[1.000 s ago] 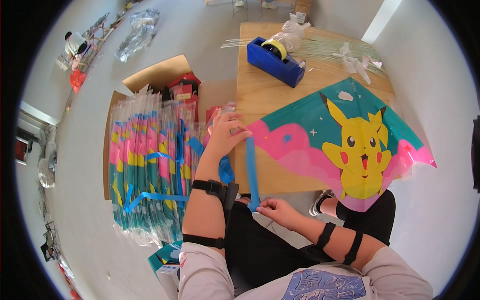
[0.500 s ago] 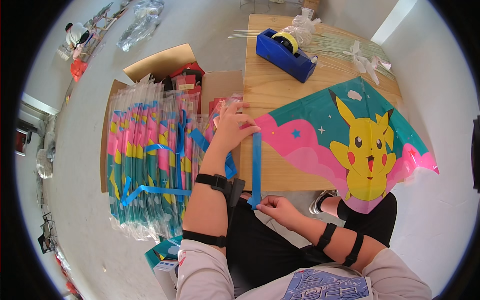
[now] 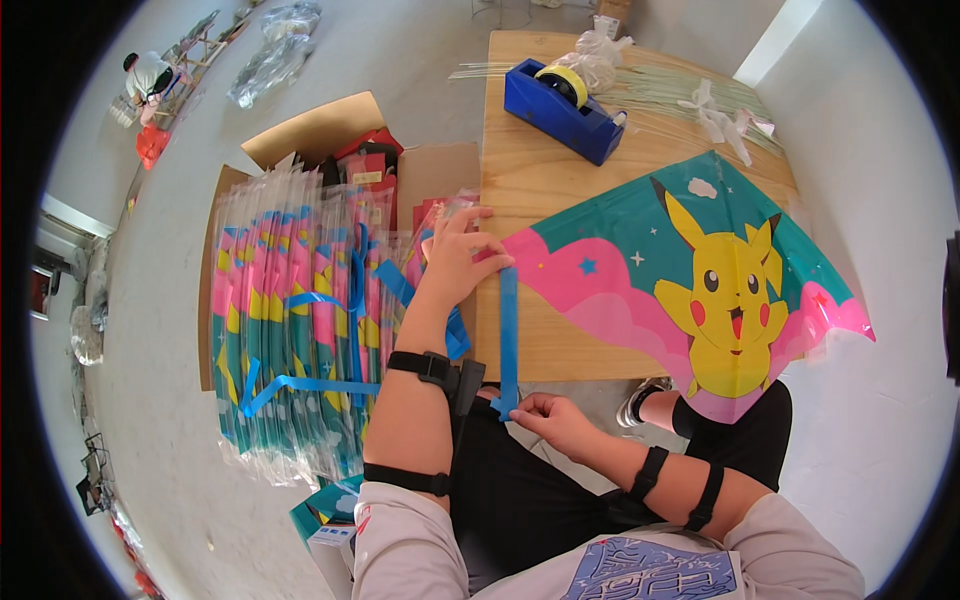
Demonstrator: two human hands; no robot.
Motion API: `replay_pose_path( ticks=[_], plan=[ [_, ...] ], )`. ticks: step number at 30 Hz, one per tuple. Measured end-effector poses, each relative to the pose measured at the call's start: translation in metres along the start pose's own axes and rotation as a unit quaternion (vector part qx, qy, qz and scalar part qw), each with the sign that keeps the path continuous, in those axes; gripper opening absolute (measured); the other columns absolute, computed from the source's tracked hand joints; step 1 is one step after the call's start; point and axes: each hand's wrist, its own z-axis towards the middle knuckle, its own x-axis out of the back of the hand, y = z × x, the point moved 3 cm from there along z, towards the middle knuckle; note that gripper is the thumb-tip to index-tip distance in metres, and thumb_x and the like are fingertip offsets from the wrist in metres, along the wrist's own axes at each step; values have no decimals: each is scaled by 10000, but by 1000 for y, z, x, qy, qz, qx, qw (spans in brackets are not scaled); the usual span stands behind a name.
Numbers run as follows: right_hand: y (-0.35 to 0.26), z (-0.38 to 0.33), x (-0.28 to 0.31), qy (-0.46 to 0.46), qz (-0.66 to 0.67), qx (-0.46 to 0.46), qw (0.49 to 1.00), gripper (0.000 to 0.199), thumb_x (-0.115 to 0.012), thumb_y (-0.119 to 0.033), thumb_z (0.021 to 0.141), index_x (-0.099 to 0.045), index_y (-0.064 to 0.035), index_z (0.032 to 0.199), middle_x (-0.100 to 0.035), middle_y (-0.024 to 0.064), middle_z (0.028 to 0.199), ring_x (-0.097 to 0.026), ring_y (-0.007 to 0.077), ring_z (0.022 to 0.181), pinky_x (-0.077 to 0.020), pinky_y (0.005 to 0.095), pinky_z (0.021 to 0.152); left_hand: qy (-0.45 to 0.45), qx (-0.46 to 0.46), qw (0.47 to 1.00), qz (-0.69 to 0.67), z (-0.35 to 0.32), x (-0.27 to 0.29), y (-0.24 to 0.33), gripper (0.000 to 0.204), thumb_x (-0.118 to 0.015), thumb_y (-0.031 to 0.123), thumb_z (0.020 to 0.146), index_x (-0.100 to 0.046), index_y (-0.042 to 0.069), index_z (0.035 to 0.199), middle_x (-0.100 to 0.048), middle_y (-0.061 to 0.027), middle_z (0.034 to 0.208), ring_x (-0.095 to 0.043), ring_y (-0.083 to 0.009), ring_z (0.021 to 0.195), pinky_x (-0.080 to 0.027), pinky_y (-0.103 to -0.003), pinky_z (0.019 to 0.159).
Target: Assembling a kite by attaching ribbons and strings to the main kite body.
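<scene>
A triangular kite (image 3: 600, 225) in teal and pink, printed with a yellow cartoon animal, lies on the wooden table, its lower tip hanging over the front edge. At its left corner my left hand (image 3: 462, 255) pinches the upper end of a blue ribbon (image 3: 509, 335) between thumb and finger. The strip runs straight down along the table's left side to my right hand (image 3: 545, 418). There my right thumb and fingers are closed on its lower end, just past the front edge. Whether the ribbon is fixed to the kite is hidden under my left fingers.
A blue tape dispenser (image 3: 565, 112) stands at the back of the wooden table (image 3: 560, 190), near thin sticks (image 3: 660, 90) and white bundles. Left of it, a cardboard box (image 3: 310, 130) holds several bagged kites (image 3: 290, 330) with loose blue ribbons across them. A person (image 3: 150, 80) bends far left.
The whole scene sits slightly further left in the picture. Both hands keep their holds on the ribbon, and the kite lies as before.
</scene>
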Motion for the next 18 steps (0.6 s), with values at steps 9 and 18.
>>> replay_pose_path(
  ticks=[9, 18],
  plan=[
    [1, 0, 0, 8, -13, -2, 1000, 253, -702, -277, 926, -680, -28, 964, -411, -82, 690, -366, 53, 648, -316, 246, 584, 5, 8, 999, 35, -2, -1, 0, 153, -849, 248, 714, -771, 157, 809, -579, -42, 1324, -531, -295, 1156, -378, -461, 1005],
    [0, -2, -1, 5, -6, 11, 1000, 254, -697, -273, 930, -674, -23, 968, -394, -89, 678, -348, 50, 633, -299, 246, 569, 12, -2, 1000, 20, -1, -3, -3, 156, -860, 225, 701, -765, 151, 800, -580, -39, 1317, -548, -287, 1116, -403, -450, 981]
  ],
)
